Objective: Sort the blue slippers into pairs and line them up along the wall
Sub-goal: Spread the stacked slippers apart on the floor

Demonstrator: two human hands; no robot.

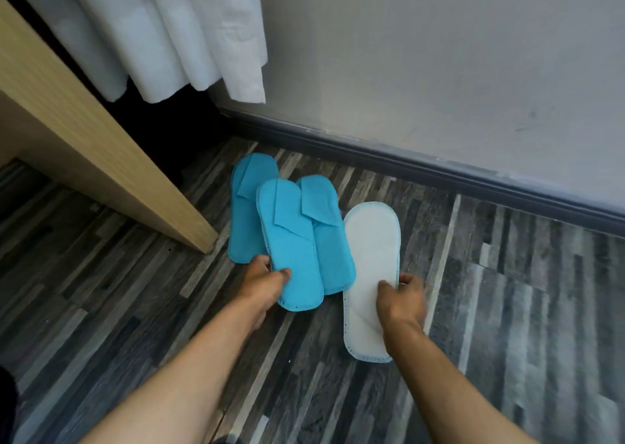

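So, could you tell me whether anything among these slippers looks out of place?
Yes: the slipper in the right hand is flipped, white sole up, while the other three show blue tops and overlap untidily.

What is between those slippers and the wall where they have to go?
Nothing visible. The strip of floor along the wall beyond the slippers is bare. The left hand holds a blue slipper, and the right hand holds the upturned slipper; two more lie underneath.

Both arms extended, left hand (267, 279) pinching, right hand (402, 303) pinching
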